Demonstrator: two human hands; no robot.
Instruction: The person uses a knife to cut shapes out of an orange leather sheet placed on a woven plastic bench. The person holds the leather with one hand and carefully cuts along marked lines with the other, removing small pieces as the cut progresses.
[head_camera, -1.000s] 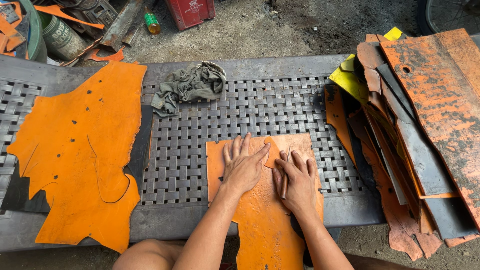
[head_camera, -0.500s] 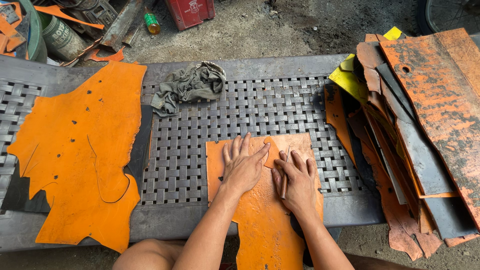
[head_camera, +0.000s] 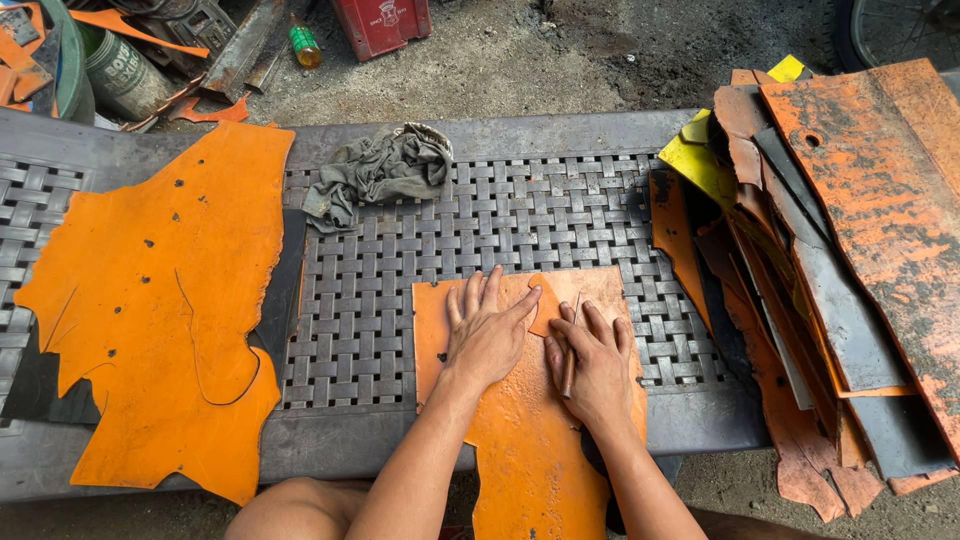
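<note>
An orange leather-like sheet lies on the woven metal bench and hangs over its near edge. My left hand presses flat on the sheet, fingers spread, over a smaller orange piece. My right hand rests beside it on the sheet and grips a thin brown stick-like tool that points away from me along the small piece's edge.
A large ragged orange sheet covers the bench's left part. A grey rag lies at the far edge. Stacked orange, yellow and dark scraps pile up at right. Cans, a bottle and a red box sit on the ground beyond.
Both hands stay on the sheet in nearly the same place; nothing has visibly moved.
</note>
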